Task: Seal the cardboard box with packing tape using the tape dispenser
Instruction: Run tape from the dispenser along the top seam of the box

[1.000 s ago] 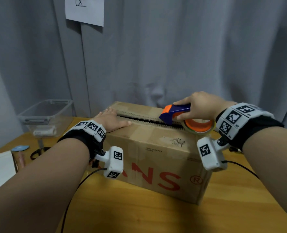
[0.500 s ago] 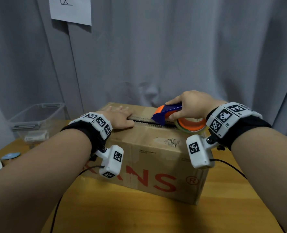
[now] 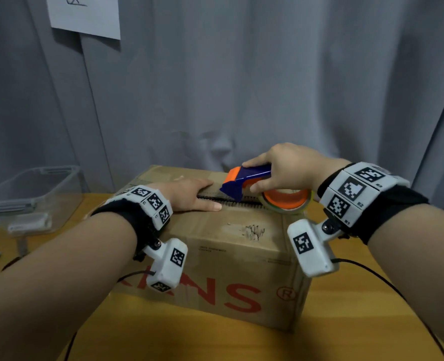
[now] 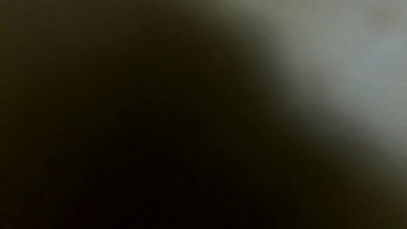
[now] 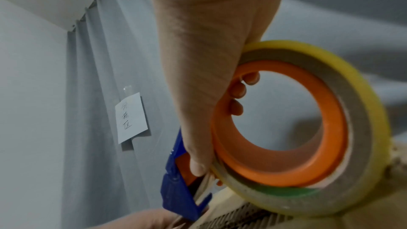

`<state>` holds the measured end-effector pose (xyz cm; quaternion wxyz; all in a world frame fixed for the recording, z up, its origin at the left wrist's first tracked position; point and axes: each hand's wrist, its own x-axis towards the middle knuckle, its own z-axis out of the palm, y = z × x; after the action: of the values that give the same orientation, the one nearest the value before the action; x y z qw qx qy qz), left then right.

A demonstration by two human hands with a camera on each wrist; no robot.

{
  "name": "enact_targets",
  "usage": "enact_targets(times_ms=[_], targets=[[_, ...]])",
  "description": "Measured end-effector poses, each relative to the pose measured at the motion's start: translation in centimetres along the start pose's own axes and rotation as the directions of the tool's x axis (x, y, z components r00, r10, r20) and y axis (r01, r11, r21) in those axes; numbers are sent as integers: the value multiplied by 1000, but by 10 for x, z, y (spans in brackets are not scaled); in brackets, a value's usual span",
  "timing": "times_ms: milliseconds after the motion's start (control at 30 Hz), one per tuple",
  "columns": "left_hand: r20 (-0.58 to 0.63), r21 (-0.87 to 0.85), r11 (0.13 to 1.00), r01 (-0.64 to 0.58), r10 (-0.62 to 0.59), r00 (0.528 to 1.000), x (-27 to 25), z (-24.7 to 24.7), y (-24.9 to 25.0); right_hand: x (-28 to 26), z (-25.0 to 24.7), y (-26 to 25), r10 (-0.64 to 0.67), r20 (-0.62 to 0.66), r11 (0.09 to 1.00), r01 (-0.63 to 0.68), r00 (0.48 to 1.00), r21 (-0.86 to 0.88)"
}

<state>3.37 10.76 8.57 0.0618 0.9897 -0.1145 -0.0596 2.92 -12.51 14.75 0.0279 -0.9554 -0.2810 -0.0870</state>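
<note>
A brown cardboard box [image 3: 228, 259] with red letters stands on the wooden table, its top seam [image 3: 244, 203] still showing a dark gap. My left hand [image 3: 189, 195] lies flat on the top flaps, fingers straight, pressing them down. My right hand [image 3: 286, 170] grips a blue and orange tape dispenser [image 3: 244, 179] with its tape roll [image 3: 286, 203] on the seam, its nose just right of my left fingertips. In the right wrist view my fingers [image 5: 239, 91] curl through the orange core [image 5: 279, 163] of the tape roll [image 5: 363, 111]. The left wrist view is dark.
A clear plastic bin [image 3: 25, 199] stands at the table's back left. A grey curtain [image 3: 241, 87] hangs close behind the box, with a paper note [image 3: 85, 14] pinned on it. Cables trail from both wrist cameras over the table [image 3: 345, 321].
My right hand has slid the dispenser left along the seam, closer to my left fingertips. The left hand stays flat on the flaps.
</note>
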Motion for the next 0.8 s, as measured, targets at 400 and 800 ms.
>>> enact_targets(times_ms=[400,800], targets=[[11,39,999,38,-39,999,-11,-3,10,-35,-7,38,112,-17,993,-112,994,-23],[-172,83,992,95,-80,982,-17,25,70,-38,-1,41,133,-40,988,-129,990,90]])
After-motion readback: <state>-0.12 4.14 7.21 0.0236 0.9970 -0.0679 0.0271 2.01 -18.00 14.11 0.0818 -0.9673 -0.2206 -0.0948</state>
